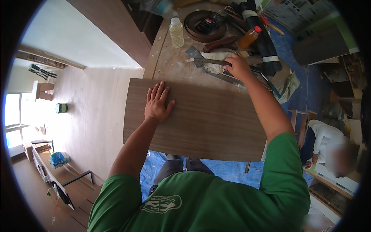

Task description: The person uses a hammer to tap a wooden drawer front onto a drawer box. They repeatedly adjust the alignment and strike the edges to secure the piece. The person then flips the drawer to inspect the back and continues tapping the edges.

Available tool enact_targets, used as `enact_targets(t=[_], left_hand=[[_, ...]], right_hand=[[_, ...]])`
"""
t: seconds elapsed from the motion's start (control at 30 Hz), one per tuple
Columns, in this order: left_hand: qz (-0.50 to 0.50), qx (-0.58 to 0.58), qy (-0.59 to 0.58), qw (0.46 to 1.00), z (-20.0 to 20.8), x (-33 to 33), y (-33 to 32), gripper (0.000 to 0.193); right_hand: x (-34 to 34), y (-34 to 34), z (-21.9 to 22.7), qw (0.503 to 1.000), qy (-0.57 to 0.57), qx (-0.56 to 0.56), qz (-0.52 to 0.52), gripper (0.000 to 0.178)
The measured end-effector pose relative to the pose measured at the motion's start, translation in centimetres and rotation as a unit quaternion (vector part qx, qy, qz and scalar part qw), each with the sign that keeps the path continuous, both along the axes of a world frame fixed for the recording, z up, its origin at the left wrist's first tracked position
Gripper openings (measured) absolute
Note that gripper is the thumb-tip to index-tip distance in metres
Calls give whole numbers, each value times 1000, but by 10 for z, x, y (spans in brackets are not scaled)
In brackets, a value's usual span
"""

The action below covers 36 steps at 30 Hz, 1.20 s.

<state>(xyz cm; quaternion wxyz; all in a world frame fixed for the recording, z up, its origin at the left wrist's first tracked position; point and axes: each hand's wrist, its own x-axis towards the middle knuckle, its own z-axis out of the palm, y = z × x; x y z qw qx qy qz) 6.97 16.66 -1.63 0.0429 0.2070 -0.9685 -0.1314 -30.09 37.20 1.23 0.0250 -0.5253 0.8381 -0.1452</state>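
Observation:
A brown wood-grain board (205, 123) lies across the near part of the worktable (166, 63). My left hand (156, 103) rests flat on its left part, fingers spread. Beyond the board's far edge, my right hand (237, 66) is closed around a dark rod-like tool (212, 61) with a pale tip pointing left; its exact kind is unclear. Around that hand lie a grey scraper blade (194, 55), a crumpled pale cloth (216, 56) and a brown-handled tool (220, 43).
Behind the tools stand a clear bottle (176, 34) of yellowish liquid and an orange bottle (249, 38) with a red cap. A coiled brown strip (189, 27) surrounds a dark device (208, 24). Black rolls (266, 44) lie at right. Another person (328, 143) works at far right.

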Motion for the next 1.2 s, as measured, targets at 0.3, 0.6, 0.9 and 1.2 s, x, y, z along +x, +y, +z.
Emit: enact_targets(t=[0.3, 0.6, 0.9, 1.2], left_hand=[[5, 18, 2, 1000, 0, 6, -6, 63], [1, 37, 39, 999, -5, 13, -8, 63], [-6, 42, 40, 998, -4, 12, -8, 63], [-7, 57, 62, 996, -5, 15, -9, 62]], right_hand=[[58, 42, -12, 990, -45, 50, -120, 21], [56, 96, -48, 982, 42, 100, -154, 30], [49, 91, -34, 987, -50, 84, -126, 21], [58, 77, 6, 998, -8, 5, 60, 18]])
